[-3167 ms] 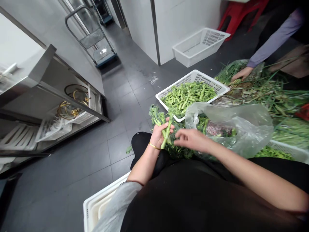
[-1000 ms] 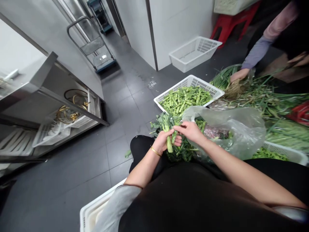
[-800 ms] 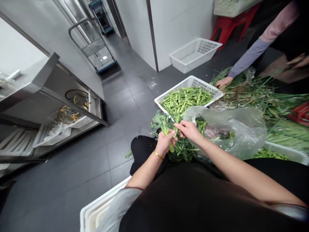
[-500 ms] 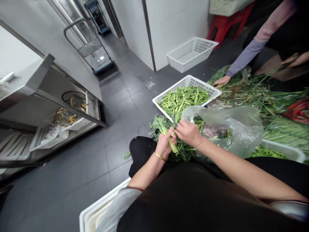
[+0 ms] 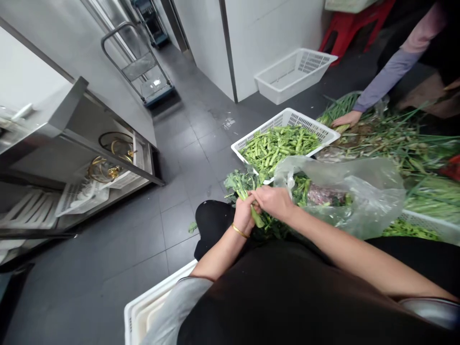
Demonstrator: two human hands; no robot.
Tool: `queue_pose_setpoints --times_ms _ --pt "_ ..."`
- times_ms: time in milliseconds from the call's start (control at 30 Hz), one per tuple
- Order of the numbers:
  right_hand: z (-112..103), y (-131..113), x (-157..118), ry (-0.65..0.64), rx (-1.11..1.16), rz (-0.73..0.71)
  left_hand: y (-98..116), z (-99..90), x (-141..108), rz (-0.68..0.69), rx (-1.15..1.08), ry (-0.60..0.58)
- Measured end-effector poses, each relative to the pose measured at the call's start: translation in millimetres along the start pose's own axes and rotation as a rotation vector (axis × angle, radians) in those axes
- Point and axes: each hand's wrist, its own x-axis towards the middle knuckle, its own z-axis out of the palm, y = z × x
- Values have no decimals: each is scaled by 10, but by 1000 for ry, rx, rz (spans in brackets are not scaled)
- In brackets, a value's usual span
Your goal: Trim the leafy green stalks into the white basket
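Both your hands are on one stalk. Your left hand (image 5: 244, 215) is clamped round a leafy green stalk (image 5: 241, 186), its pale thick end (image 5: 257, 218) sticking out past the fist toward 5 o'clock. Your right hand (image 5: 273, 201) is closed, its fingers pinching that stalk just beside the left hand. More leafy greens (image 5: 273, 232) lie just below both hands. At 12 o'clock sits a white plastic basket (image 5: 285, 117) of short green stems; a clear plastic bag (image 5: 362, 196) lies at 3 o'clock.

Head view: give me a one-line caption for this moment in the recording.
Left hand grips a leafy green vegetable stem, right hand at it, beside a white plastic basket of trimmed green stalks.
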Motion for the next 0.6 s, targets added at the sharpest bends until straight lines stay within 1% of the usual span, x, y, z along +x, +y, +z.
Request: queue_pose_setpoints --times_ms 33,67,100,133,167,200,267,333,367,400,433,467,533,567,600 --pt "49 -53 -101 2 7 -105 -4 -9 16 -7 -10 31" --pt "84 -79 -189 -13 48 -180 -2 -21 29 4 -13 54" --pt "101 -75 -247 -32 104 -214 3 -33 37 26 -12 61" --pt "98 -38 -264 -43 152 -201 10 -42 38 54 1 52" --pt "78 23 -237 -44 187 -140 15 -47 30 85 27 30" --pt "47 98 -174 -36 208 -47 19 -49 16 120 61 7" --pt "-19 244 5 -15 214 116 23 -44 -25 193 131 -25" --pt "-48 322 145 29 195 172 25 -44 -60 220 140 -40" --pt "-41 329 173 70 168 155 25 -50 -69 202 110 -50" --pt "-21 319 172 122 126 106 24 -60 -70 152 65 -70" --pt "7 300 147 180 77 40 22 -73 -63 67 17 -100" --pt "38 279 107 229 28 -37 19 -87 -50 -41 -21 -134" --pt "86 257 26 280 -46 -193 12 -109 -13 -263 -48 -191" --pt "98 262 3 291 -63 -254 9 -114 4 -333 -47 -208" --pt "101 275 -5 298 -68 -294 8 -113 18 -351 -43 -209"
